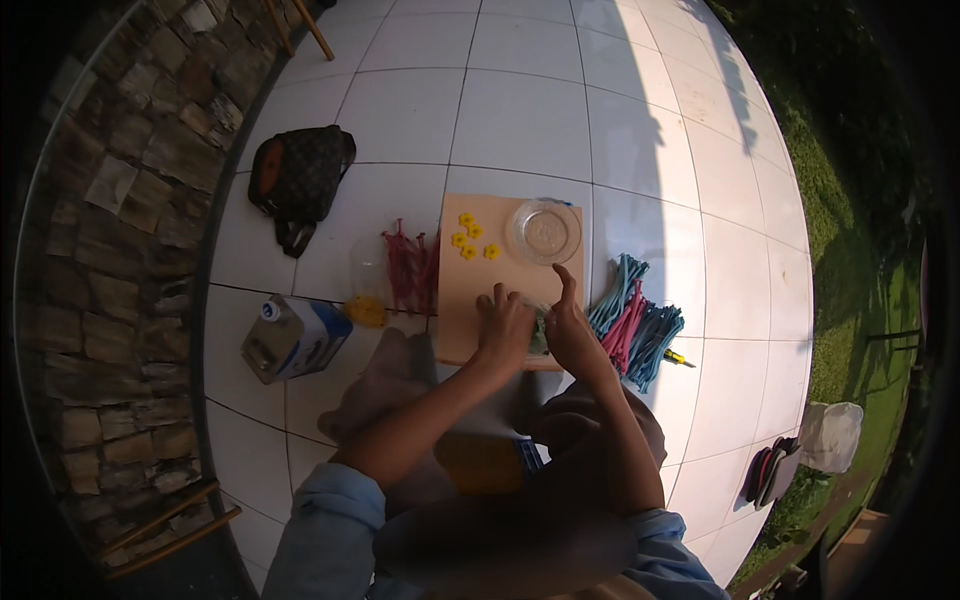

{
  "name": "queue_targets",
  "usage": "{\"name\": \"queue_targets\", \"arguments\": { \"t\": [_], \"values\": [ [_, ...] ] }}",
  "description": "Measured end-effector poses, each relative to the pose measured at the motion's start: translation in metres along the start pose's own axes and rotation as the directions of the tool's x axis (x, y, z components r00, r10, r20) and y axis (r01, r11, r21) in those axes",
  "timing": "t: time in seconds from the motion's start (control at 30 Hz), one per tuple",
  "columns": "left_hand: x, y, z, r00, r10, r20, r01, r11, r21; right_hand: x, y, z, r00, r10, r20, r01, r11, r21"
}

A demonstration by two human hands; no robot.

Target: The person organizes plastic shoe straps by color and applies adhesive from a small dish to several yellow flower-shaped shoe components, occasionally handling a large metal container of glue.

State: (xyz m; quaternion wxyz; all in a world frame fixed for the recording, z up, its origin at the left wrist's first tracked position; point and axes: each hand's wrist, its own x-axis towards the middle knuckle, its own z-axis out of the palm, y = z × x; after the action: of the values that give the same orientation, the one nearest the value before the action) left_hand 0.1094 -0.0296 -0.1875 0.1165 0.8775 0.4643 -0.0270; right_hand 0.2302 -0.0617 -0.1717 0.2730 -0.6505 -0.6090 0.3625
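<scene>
On the white tiled floor [520,120] we kneel at a tan board [470,290]. Four yellow flowers [470,240] lie finished beside a clear dish [544,232]; piles of red [408,268] and blue-pink stems [635,325] wait unused, so most work remains. Our left hand [503,325] and right hand [568,330] pinch a small green piece [540,335].

Yellow flowers [470,238], tan board [470,290]

blue-white carton [295,338] on tiles, left
</scene>
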Motion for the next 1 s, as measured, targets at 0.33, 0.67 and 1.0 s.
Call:
{"name": "queue_targets", "arguments": {
  "t": [0.33, 0.67, 1.0],
  "values": [
    [0.010, -0.002, 0.020, 0.996, -0.041, -0.082, 0.040, 0.999, -0.024, 0.007, 0.009, -0.002, 0.995, -0.070, -0.076, 0.070, 0.997, 0.006],
    [0.014, -0.015, 0.027, 0.983, 0.014, -0.181, -0.049, 0.981, -0.187, 0.013, 0.007, -0.005, 0.999, 0.013, -0.031, -0.011, 0.998, 0.057],
    [0.008, -0.038, -0.051, 0.999, 0.022, -0.030, -0.036, 0.760, -0.649, 0.009, -0.013, -0.024, 0.996, 0.075, -0.041, -0.069, 0.988, 0.142]
  ]
}}
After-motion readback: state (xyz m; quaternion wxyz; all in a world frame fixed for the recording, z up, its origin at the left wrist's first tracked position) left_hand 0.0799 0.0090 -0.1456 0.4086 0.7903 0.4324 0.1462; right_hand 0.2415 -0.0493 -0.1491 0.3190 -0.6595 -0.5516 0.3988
